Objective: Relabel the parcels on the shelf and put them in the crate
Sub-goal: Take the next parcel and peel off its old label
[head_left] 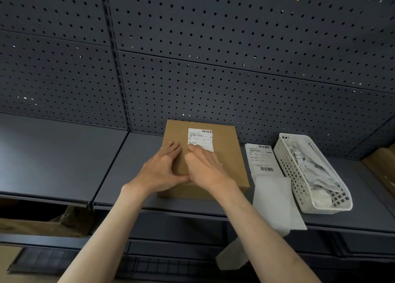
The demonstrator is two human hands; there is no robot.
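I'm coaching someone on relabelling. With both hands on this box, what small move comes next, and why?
Probably peel the label upward: the right hand has its fingertips at the label's lower-left corner while the left hand rests flat on the box, steadying it.

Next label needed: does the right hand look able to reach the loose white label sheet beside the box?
Probably yes: the white label sheet lies flat, uncovered, just right of the brown cardboard box where the right hand rests.

Left hand lies flat, fingers straight; right hand beside it, fingertips pressing down.
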